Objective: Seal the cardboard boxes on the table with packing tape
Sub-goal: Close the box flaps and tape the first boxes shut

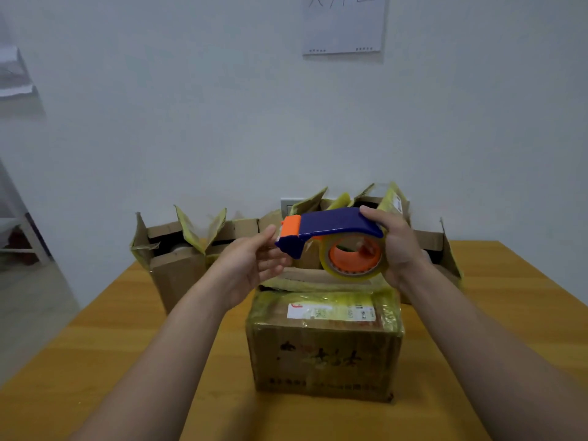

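Right grip [397,246] is closed around the rear of the blue tape dispenser [334,222], fingers curled over its top and palm against the clear tape roll [353,268], holding it in the air. Left grip [251,265] is half open at 9 o'clock of the dispenser, thumb and fingertips at its orange nose; whether they pinch any tape cannot be told. Below, at 6 o'clock, a closed cardboard box [324,345] sits on the wooden counter [127,345], with open-flapped boxes [178,265] behind it at 12 o'clock
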